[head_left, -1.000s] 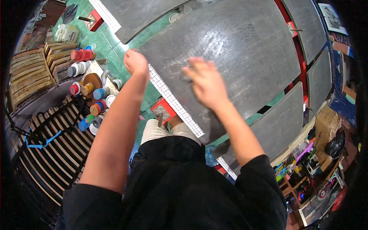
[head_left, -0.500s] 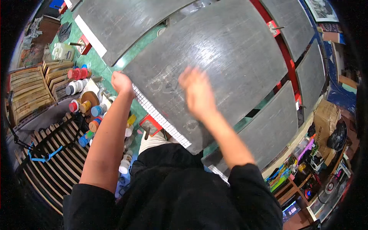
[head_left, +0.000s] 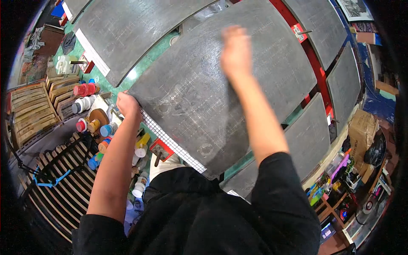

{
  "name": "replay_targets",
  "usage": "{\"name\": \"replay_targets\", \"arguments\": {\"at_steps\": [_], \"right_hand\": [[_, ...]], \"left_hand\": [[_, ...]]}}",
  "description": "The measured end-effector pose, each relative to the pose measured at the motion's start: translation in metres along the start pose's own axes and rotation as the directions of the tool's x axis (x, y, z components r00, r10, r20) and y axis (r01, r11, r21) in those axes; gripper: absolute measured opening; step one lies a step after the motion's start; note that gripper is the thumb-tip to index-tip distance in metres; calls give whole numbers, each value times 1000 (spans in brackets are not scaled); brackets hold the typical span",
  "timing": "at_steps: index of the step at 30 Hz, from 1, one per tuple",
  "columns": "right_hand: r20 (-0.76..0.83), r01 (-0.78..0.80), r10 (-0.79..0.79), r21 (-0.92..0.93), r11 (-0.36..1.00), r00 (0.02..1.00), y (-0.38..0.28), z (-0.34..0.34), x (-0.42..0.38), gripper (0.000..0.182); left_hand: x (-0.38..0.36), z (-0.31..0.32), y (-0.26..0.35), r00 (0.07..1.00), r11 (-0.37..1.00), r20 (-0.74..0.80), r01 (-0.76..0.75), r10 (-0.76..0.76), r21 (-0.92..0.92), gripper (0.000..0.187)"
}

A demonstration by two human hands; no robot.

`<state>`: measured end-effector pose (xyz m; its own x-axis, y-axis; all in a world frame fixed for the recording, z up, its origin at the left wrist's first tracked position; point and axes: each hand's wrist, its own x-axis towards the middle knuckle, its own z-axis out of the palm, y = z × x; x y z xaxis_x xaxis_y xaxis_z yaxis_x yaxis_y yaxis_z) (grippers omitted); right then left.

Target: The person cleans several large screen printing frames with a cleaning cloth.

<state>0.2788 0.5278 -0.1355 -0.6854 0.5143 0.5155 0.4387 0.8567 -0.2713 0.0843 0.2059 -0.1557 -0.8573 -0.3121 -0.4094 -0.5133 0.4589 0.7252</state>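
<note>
A large dark grey board [head_left: 191, 97] lies in front of me, with faint white marks and round stains on its surface. Along its near left edge runs a white strip with a black grid [head_left: 172, 140]. My left hand [head_left: 128, 105] is closed on the board's left corner, at the strip's upper end. Over the far middle of the board is my right hand [head_left: 236, 49], blurred by motion; its fingers are smeared, and whether it touches the surface cannot be told.
Beside it lie more grey boards [head_left: 136, 34]. A red clamp-like block [head_left: 161, 149] sits under the near edge. Paint jars [head_left: 86, 89], a wooden rack [head_left: 34, 104] and a slatted frame [head_left: 63, 178] are at left; a cardboard box [head_left: 362, 129] is at right.
My right hand has moved away from me and slightly right over the board. My left hand stays at the corner, a little lower left in view, as the whole view has shifted slightly.
</note>
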Motion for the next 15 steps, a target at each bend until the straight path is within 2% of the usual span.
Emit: {"name": "replay_targets", "arguments": {"at_steps": [1, 2, 4, 6, 7, 8, 9, 10, 11, 13, 14, 15], "right_hand": [[103, -12, -11, 213, 977, 995, -52, -2, -19, 41], [276, 22, -108, 295, 955, 955, -97, -24, -39, 43], [447, -43, -197, 473, 880, 872, -134, -68, -86, 46], [503, 45, -241, 371, 927, 830, -89, -99, -116, 49], [605, -26, -69, 146, 989, 793, -62, -119, -105, 50], [500, -65, 62, -11, 998, 864, -21, -127, -95, 47], [345, -178, 197, -87, 980, 918, 40, -118, -99, 45], [187, -285, 319, -189, 940, 929, 82, -119, -82, 46], [57, -422, 446, -241, 874, 893, 123, -108, -63, 47], [-94, -504, 502, -320, 802, 859, 182, -65, -17, 48], [-113, -512, 503, -294, 807, 857, 174, -47, 12, 47], [-57, -492, 491, -198, 848, 869, 152, -31, 41, 47]], "left_hand": [[1, -2, -4, 1000, 1000, 3, -2, 2, 1, 45], [6, 1, -8, 1000, 999, -15, -26, 26, 21, 46], [12, 1, -9, 999, 998, -30, -45, 46, 38, 46], [13, 1, -13, 998, 998, -11, -65, 65, 20, 46], [0, -1, -3, 999, 999, -3, -45, 45, 1, 47], [-5, -2, 0, 999, 999, -8, -36, 36, -7, 47], [-8, -5, 1, 996, 995, -5, -83, 84, 62, 46], [-8, -6, 3, 990, 982, 4, -137, 138, 130, 46], [9, -3, -14, 986, 971, 2, -167, 170, 170, 46], [8, -2, -12, 988, 977, 7, -153, 154, 150, 46], [8, -4, -13, 991, 980, 19, -132, 131, 146, 46], [15, -3, -21, 985, 974, 23, -173, 171, 145, 46]]}}
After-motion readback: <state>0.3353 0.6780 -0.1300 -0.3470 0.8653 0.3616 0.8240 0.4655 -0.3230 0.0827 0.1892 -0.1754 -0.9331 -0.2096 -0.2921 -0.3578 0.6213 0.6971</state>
